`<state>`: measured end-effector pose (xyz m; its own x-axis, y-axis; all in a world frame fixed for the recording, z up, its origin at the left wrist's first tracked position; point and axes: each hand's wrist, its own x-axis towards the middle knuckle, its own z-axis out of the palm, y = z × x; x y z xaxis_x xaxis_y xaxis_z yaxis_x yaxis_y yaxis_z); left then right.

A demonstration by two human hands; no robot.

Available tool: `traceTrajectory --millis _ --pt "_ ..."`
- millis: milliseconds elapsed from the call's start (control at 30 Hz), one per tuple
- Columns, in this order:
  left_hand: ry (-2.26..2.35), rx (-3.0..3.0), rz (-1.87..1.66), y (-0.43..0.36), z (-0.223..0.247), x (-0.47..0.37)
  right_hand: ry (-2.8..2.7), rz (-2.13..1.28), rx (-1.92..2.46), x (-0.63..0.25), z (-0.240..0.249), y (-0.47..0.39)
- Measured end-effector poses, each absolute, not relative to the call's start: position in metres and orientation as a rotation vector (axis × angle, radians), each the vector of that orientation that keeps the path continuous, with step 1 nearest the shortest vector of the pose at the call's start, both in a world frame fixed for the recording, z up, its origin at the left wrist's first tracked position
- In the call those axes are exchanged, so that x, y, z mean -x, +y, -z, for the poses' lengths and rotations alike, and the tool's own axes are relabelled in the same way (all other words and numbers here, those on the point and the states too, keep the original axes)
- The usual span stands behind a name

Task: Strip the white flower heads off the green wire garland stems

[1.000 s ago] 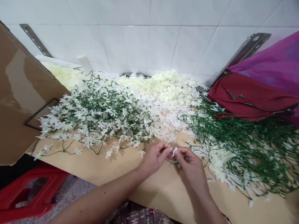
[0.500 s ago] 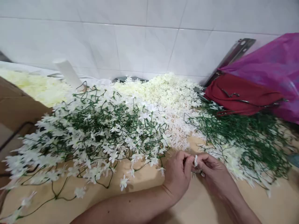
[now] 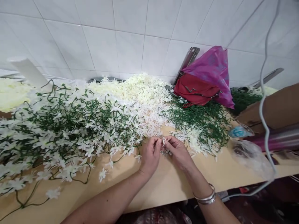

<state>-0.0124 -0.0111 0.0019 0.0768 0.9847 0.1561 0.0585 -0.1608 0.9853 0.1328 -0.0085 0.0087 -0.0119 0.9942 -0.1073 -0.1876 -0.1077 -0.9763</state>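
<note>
My left hand [image 3: 149,155] and my right hand [image 3: 180,154] meet over the table, fingers closed in a pinch. Between their fingertips is a small white artificial flower [image 3: 163,142], partly hidden by the fingers. To the left spreads a large heap of white artificial flowers on green stems [image 3: 77,127]. Just beyond my hands lie loose pale pink-white stamens [image 3: 153,123], and behind them a mound of cream blossoms [image 3: 142,87]. Bare green stems [image 3: 203,121] are piled to the right, with more white petals [image 3: 193,140] in front of them.
A red cloth pouch [image 3: 195,88] and a purple plastic bag [image 3: 213,68] rest against the tiled wall [image 3: 130,49]. A grey cable [image 3: 263,109] hangs at the right, before a cardboard box [image 3: 275,105] and a clear plastic bag [image 3: 249,155]. A white post [image 3: 29,73] stands at left.
The view has swung right and back, bringing the cable, box and table's front edge into sight. My hands keep the same pinch around the small white flower.
</note>
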Motion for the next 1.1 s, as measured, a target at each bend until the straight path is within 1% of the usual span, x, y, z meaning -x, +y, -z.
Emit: traceTrajectory --millis 133,400,633,1100 --pt "1.150 -1.390 -1.290 -0.014 -0.005 0.010 -1.038 -1.416 1.090 -0.141 -0.006 -0.008" --pt "1.248 -1.436 -1.221 -0.017 -0.007 0.006 -1.048 -1.415 1.032 -0.148 0.012 0.000" --pt "1.300 -1.442 -1.190 -0.020 -0.006 0.004 -1.024 -1.418 0.997 -0.145 0.004 -0.003" --pt "1.328 -1.465 -1.151 -0.017 0.001 0.010 -1.160 -1.239 1.005 -0.136 0.003 -0.007"
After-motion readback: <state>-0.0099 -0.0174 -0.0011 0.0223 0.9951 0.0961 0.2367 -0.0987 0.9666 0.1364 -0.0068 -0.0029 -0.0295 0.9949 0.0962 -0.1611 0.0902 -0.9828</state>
